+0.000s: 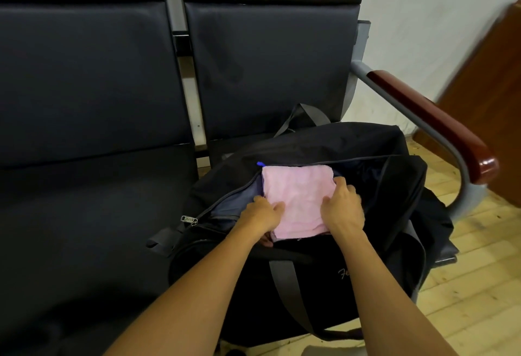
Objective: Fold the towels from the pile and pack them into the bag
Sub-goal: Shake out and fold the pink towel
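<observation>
Over the open black fabric duffel bag [324, 141], both outstretched hands, left hand [263, 214] and right hand [342, 209], clamp curled fingers [345, 186] on a folded pink towel [298, 197].

Black bag [324, 141] sits on the right seat, unzipped, mouth gaping wide w/ dark lining showing; grey strap down its near side, another strap loop at the far side, zip pull at the left end. Pink towel [298, 200], folded to a flat rectangle, lies in the opening toward the left end, gripped at its left & right edges by both hands.
</observation>
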A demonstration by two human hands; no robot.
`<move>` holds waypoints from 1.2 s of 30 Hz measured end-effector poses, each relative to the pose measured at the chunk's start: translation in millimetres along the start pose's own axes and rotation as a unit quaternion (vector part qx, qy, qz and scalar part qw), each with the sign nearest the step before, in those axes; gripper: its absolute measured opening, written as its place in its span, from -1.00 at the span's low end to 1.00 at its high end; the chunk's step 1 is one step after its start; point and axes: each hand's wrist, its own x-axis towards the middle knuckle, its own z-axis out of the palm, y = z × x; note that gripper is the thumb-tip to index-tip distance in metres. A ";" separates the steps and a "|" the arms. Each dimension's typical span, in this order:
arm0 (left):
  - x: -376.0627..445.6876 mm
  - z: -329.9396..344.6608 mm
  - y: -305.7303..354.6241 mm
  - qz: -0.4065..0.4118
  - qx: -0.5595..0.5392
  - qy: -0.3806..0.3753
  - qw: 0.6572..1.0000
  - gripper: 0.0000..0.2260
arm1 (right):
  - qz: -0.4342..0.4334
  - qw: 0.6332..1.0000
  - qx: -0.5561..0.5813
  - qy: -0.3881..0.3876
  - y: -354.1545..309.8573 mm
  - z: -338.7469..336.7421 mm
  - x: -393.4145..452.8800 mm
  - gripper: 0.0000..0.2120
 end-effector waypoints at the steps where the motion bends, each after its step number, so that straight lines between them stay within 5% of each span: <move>1: -5.3 -5.0 -0.2 0.000 0.026 -0.029 0.999 -0.49 | -0.017 0.999 -0.027 0.019 -2.1 0.5 -2.0 -0.53; 7: -25.9 -37.2 9.4 0.040 0.114 -0.019 0.993 -0.53 | -0.117 0.986 0.015 0.118 -21.1 -2.5 -19.1 -0.64; 11: -32.9 -46.4 39.1 0.138 0.007 -0.013 0.990 -0.68 | -0.124 0.979 0.123 0.105 -23.4 -4.8 -25.4 -0.78; 14: -52.6 -43.1 68.4 0.268 -0.096 -0.067 0.956 -0.73 | -0.076 0.952 0.272 0.119 -24.7 -10.7 -26.7 -0.86; 17: -60.7 -44.6 81.5 0.326 -0.063 -0.047 0.942 -0.70 | 0.024 0.921 0.367 0.128 -24.8 -20.3 -27.1 -0.80; 23: -54.0 -60.7 60.7 0.285 0.001 0.038 0.958 -0.69 | 0.056 0.907 0.398 0.126 -30.7 -22.3 -33.8 -0.80; 26: -53.4 -67.7 47.0 0.250 0.021 0.020 0.968 -0.81 | 0.036 0.917 0.385 0.097 -35.7 -22.5 -38.1 -0.79; 30: -59.4 -73.4 27.8 0.224 0.030 0.005 0.974 -0.88 | -0.027 0.934 0.352 0.043 -50.5 -18.0 -51.3 -0.77; 36: -77.8 -92.6 -3.1 0.221 0.031 0.060 0.973 -0.70 | -0.151 0.937 0.316 0.020 -82.7 -12.8 -84.1 -0.65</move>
